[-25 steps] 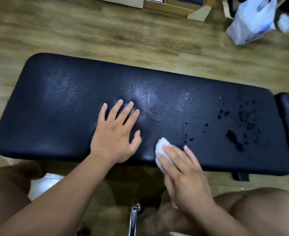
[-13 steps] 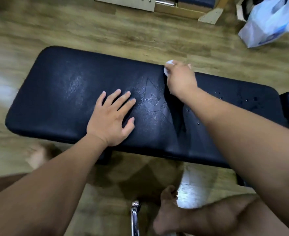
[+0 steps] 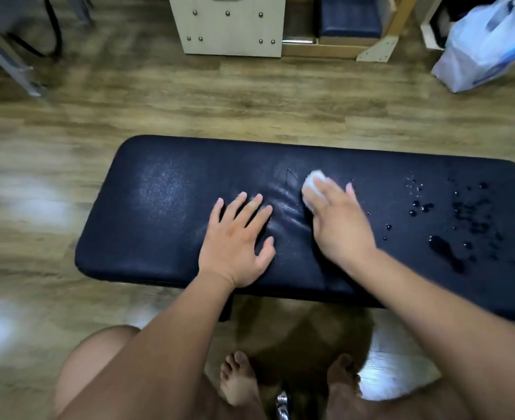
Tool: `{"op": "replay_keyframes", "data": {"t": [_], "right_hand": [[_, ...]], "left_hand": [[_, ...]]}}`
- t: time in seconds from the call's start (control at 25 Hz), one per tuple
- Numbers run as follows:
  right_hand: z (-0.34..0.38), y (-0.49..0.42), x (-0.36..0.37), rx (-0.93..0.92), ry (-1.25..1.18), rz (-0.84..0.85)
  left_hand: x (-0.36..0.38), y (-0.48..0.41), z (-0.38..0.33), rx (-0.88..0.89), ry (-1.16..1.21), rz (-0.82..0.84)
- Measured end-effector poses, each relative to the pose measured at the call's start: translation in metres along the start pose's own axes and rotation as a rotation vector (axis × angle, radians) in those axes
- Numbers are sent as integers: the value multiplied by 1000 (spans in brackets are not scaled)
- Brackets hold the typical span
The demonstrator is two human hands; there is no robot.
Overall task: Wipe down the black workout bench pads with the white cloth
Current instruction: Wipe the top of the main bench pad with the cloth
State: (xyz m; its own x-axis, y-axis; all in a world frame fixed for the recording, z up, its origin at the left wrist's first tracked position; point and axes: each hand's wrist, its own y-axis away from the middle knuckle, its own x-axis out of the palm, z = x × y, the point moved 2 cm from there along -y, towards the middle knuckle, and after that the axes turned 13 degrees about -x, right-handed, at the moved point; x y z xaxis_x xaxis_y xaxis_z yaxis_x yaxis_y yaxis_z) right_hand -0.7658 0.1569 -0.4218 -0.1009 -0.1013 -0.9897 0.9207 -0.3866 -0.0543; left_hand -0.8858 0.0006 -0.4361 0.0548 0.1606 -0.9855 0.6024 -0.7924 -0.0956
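The long black bench pad [image 3: 165,213] lies across the view on a wooden floor. My left hand [image 3: 235,241] rests flat on its middle, fingers spread, holding nothing. Just to the right, my right hand [image 3: 339,225] presses a small wadded white cloth [image 3: 312,184] onto the pad; most of the cloth is hidden under my fingers. Water droplets [image 3: 450,219] and a small puddle dot the pad's right part. A dull hazy patch marks the pad left of my left hand.
A pale wooden box with bolts [image 3: 230,25] and a dark cushion in a wooden frame [image 3: 350,19] stand on the floor beyond the bench. A white plastic bag [image 3: 483,53] sits far right. Metal frame legs [image 3: 10,65] are far left. My bare feet [image 3: 238,380] are below the bench.
My right hand with the cloth swept from the pad's near edge to its far edge, then came back to the middle. My left hand stayed flat. The camera view pulled back.
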Motion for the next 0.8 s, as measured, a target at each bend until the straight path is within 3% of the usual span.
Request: {"op": "replay_keyframes", "data": {"t": [0.2,0.32,0.52,0.8], "right_hand": [[54,130,1,-62,-55,51],[47,140,6,-124,-3,43],[28,56,7,15,86,196],[-32,-92,-3,200,-50,305]], "left_hand": [[-3,2,-3,-6,5,34],[-2,1,-2,-2,-3,37],[-2,0,-1,-8,-27,57],[-3,-1,0,1,-39,57]]}}
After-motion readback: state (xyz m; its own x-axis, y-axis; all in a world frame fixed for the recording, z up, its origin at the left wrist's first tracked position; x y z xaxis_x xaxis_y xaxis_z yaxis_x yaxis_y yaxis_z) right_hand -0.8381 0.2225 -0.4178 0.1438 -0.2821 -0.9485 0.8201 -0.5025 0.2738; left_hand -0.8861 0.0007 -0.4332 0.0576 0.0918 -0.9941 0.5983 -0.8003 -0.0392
